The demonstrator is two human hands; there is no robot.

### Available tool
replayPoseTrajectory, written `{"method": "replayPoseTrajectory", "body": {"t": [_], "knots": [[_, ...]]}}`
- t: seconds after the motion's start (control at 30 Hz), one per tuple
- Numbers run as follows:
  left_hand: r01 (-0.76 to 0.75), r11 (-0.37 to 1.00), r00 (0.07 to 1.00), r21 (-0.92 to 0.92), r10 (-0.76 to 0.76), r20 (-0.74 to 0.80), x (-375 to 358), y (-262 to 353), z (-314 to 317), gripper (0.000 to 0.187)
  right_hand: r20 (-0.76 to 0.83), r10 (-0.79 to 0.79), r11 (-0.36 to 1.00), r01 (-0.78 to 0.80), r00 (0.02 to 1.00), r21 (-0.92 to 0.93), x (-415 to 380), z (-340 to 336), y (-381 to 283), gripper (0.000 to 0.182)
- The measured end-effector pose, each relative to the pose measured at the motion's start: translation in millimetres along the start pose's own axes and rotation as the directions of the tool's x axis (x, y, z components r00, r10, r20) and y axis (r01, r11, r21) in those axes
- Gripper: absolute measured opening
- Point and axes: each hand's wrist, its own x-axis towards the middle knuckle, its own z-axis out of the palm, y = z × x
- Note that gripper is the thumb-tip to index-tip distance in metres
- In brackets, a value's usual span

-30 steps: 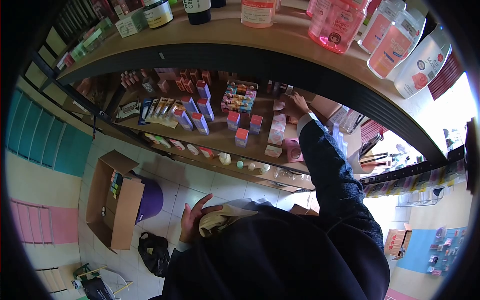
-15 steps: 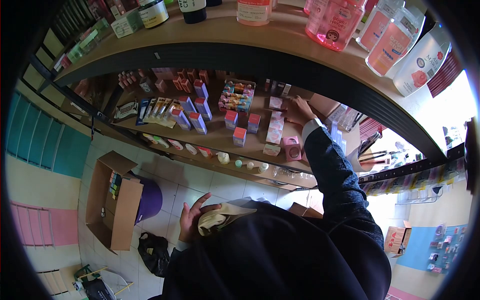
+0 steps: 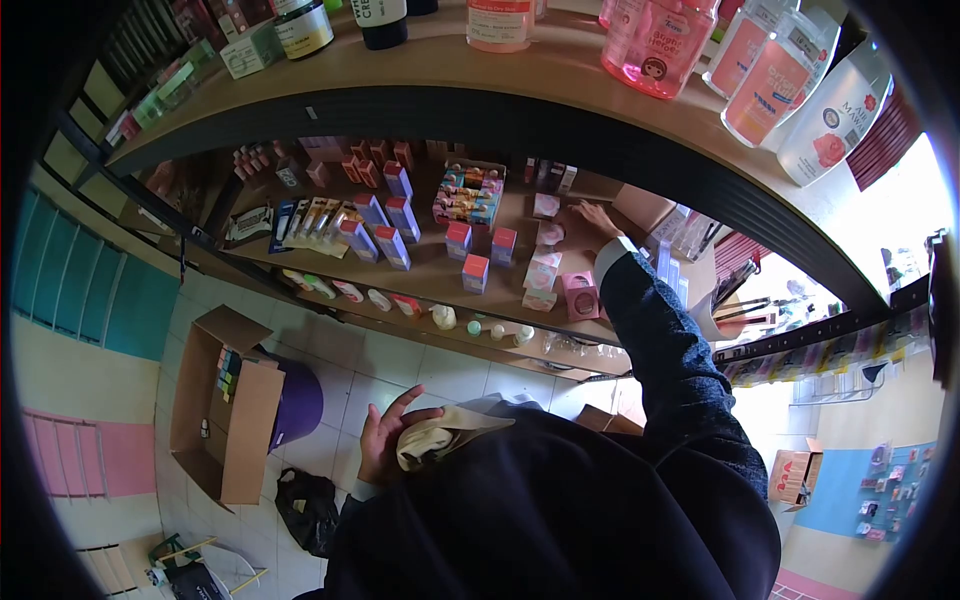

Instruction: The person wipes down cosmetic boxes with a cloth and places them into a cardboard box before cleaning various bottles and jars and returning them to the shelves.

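My right hand reaches onto the middle shelf with its fingers stretched out, and nothing shows in it. Just left of its fingertips is a row of small pink-and-white boxes. A small pale pink box lies at the far end of that row. Beside the near end sits a darker pink box. Low in front of my body, my left hand has its thumb and forefinger apart. Its other fingers are partly hidden by a pale yellow cloth, which they appear to grip.
Left of the row stand red-and-lilac boxes and a colourful display box. The upper shelf carries bottles overhead. Clear containers and brushes are at the right. An open carton stands on the floor.
My right hand has drawn slightly away from the row of pink boxes, its fingers straighter. My left hand and the cloth stay put. The view has shifted a little.
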Motion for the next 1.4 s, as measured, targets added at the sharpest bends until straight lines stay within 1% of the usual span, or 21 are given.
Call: {"method": "replayPoseTrajectory", "body": {"t": [0.07,0.13,0.17,0.23,0.33,0.37,0.43,0.47,0.53,0.67,0.77,0.83,0.87,0.93,1.07,1.17,1.23,1.27,1.33,1.37,1.4], "knots": [[-0.002,1.000,1.000,0.007,0.002,-0.003,-0.8,-0.3,-1.5,0.077,0.022,-0.010,1.000,0.011,1.000,-0.022,-0.6,-2.6,-2.5,0.043],[-0.011,1.000,1.000,0.000,0.011,0.019,-1.3,-0.2,-2.8,0.077,-0.054,-0.018,1.000,0.018,0.998,0.016,0.6,2.6,1.1,0.040],[-0.013,1.000,1.000,-0.001,0.013,0.018,-1.7,0.1,-2.6,0.077,-0.054,-0.020,1.000,0.021,0.998,0.016,2.2,5.0,3.0,0.040],[-0.019,1.000,1.000,0.008,0.019,0.012,-2.8,0.2,-1.6,0.077,-0.268,-0.056,0.998,0.062,0.962,0.015,6.0,10.4,7.4,0.041],[-0.012,1.000,1.000,-0.014,0.012,0.017,-3.2,-0.4,-2.9,0.078,-0.240,-0.007,1.000,0.001,0.971,-0.026,12.2,17.4,9.9,0.044],[-0.013,1.000,1.000,-0.013,0.013,0.016,-3.5,0.4,-2.8,0.078,-0.241,-0.008,1.000,0.002,0.970,-0.025,14.3,18.0,10.0,0.044],[-0.014,0.999,1.000,0.031,0.014,0.002,-3.7,0.9,-2.3,0.077,-0.167,0.048,0.999,-0.049,0.985,-0.004,16.3,19.7,11.4,0.057],[-0.013,0.999,1.000,0.030,0.013,0.002,-3.7,0.5,-2.8,0.077,-0.166,0.049,0.999,-0.050,0.985,-0.004,14.1,18.4,10.2,0.057],[-0.014,1.000,1.000,0.027,0.014,0.011,-3.7,0.2,-4.1,0.077,-0.215,0.041,0.999,-0.035,0.976,0.034,8.1,15.7,7.9,0.059],[-0.016,0.999,1.000,0.027,0.016,0.013,-3.8,1.1,-4.4,0.078,-0.208,0.061,0.997,-0.051,0.976,0.051,7.6,14.2,7.3,0.060],[-0.010,1.000,1.000,-0.015,0.011,0.015,-3.1,0.2,-4.4,0.078,-0.211,0.054,0.998,-0.043,0.976,0.054,8.2,18.5,8.8,0.058],[-0.009,1.000,1.000,-0.025,0.009,0.018,-2.5,0.4,-3.1,0.078,-0.226,0.031,0.999,-0.034,0.974,-0.009,7.0,19.8,5.5,0.052],[-0.008,1.000,1.000,-0.024,0.008,0.018,-2.1,0.6,-3.1,0.078,-0.227,0.033,0.999,-0.036,0.973,-0.008,7.7,21.1,5.6,0.052],[-0.008,1.000,1.000,-0.018,0.008,0.018,-1.4,0.6,-3.5,0.077,-0.225,0.057,0.998,-0.049,0.973,0.040,9.0,23.9,5.4,0.045],[-0.006,1.000,1.000,-0.005,0.006,0.018,-0.1,0.2,-4.0,0.077,-0.229,0.061,0.998,-0.063,0.972,0.000,6.6,19.7,-0.7,0.044],[-0.009,1.000,1.000,0.003,0.009,0.025,1.1,-0.1,-2.2,0.077,-0.237,0.023,0.999,-0.028,0.971,-0.017,7.4,22.3,0.6,0.046],[-0.006,1.000,1.000,0.005,0.006,0.023,1.3,0.0,-1.0,0.078,-0.240,0.039,0.999,-0.033,0.970,0.029,4.5,17.2,-2.3,0.043],[-0.006,1.000,1.000,0.006,0.006,0.023,1.1,0.2,-1.2,0.078,-0.240,0.040,0.999,-0.033,0.970,0.030,4.2,15.9,-2.3,0.043],[-0.010,1.000,0.999,-0.019,0.011,0.037,0.8,0.8,-2.2,0.077,-0.308,0.091,0.996,-0.093,0.947,0.008,4.1,12.5,-1.1,0.039],[-0.011,1.000,0.999,-0.020,0.012,0.036,0.5,0.8,-3.0,0.077,-0.308,0.090,0.996,-0.092,0.947,0.007,1.9,9.1,-0.3,0.039],[-0.010,0.999,0.999,-0.031,0.011,0.039,-0.1,0.9,-4.2,0.077,-0.155,0.072,0.989,-0.051,0.985,0.136,-2.1,5.3,1.0,0.037]]}}
